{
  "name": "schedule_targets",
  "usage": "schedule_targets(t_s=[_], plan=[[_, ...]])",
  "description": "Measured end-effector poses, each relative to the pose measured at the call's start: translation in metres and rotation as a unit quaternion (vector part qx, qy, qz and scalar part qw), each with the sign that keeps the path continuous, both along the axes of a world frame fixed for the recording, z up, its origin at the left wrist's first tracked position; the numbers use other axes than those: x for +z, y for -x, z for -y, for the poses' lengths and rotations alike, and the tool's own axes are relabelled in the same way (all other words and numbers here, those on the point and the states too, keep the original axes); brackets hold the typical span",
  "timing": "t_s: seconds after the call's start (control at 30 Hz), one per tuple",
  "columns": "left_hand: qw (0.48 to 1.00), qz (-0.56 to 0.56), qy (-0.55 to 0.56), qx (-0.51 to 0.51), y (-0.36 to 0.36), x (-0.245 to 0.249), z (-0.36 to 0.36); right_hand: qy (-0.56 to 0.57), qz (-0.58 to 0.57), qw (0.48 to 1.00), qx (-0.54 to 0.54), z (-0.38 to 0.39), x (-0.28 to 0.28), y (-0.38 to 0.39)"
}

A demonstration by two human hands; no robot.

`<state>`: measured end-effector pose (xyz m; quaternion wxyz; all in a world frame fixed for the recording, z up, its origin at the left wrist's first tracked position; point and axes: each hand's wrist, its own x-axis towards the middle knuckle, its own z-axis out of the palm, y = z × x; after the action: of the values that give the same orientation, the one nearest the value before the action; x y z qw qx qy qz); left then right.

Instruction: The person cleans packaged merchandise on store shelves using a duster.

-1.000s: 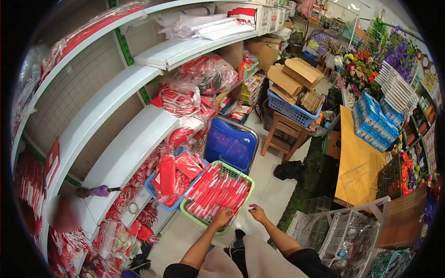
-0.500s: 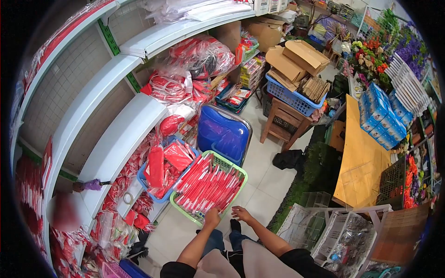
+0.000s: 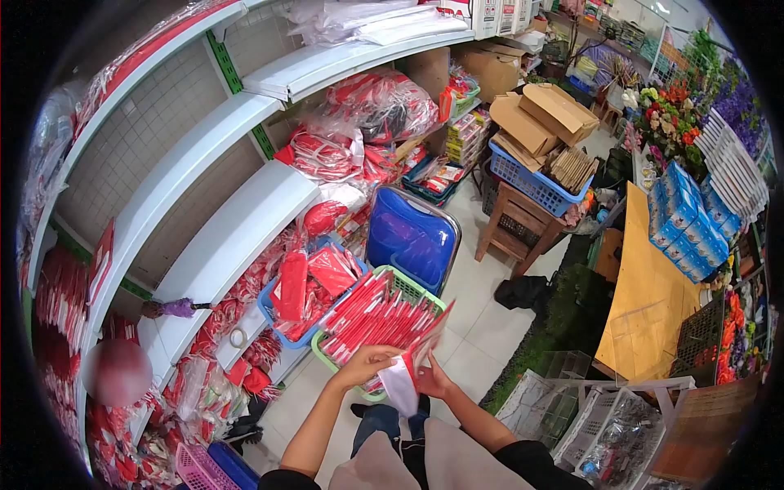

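Above the near edge of a green plastic basket (image 3: 429,303), both hands are on a thin red-and-white packet (image 3: 399,387), apparently cloth in clear plastic. My left hand (image 3: 369,366) pinches its upper left part. Fingers of my right hand (image 3: 434,380) are closed around its right side, where a shiny, blurred flap stands up. Rows of similar flat red packets (image 3: 376,322) fill the basket, standing on edge and leaning. Against its left side is a blue basket (image 3: 268,308) with more red packets.
White shelves (image 3: 237,237) curve along the left, with bagged red-and-white goods (image 3: 380,102) on and below them. A folded blue-topped table (image 3: 411,237) leans behind the baskets. To the right stand a wooden stool (image 3: 519,224), a yellow board (image 3: 633,286) and white crates (image 3: 608,433).
A red-and-white packet has come up out of the green basket into both hands. Both hands, empty-looking before, are now closed on it. The view has shifted slightly left.
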<state>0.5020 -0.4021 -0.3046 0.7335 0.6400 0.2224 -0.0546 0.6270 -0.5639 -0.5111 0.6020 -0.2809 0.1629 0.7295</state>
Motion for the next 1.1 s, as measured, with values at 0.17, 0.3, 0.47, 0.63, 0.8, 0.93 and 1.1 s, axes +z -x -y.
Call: schedule_targets(t_s=[0.17,0.3,0.47,0.63,0.8,0.93,1.1], plan=[[0.959,0.022,0.190,0.208,0.037,0.008,-0.013,-0.110,0.151,0.970,-0.154,-0.034,0.071,-0.017],[0.924,0.114,0.264,0.253,0.064,0.007,-0.026,-0.117,0.299,0.926,-0.197,-0.062,0.138,-0.049],[0.861,0.212,0.345,0.308,0.103,0.030,-0.019,-0.175,0.379,0.897,-0.148,-0.104,0.207,-0.033],[0.846,0.243,0.419,0.223,0.165,0.039,-0.036,-0.260,0.405,0.876,-0.001,-0.154,0.262,0.016],[0.848,0.228,0.359,0.317,0.214,0.048,-0.047,-0.380,0.408,0.788,0.260,-0.217,0.311,0.077],[0.820,0.261,0.345,0.375,0.256,0.055,-0.080,-0.491,0.550,0.479,0.477,-0.290,0.378,0.154],[0.779,0.299,0.321,0.448,0.322,0.058,-0.111,-0.528,0.715,0.309,0.337,-0.363,0.379,0.247]])
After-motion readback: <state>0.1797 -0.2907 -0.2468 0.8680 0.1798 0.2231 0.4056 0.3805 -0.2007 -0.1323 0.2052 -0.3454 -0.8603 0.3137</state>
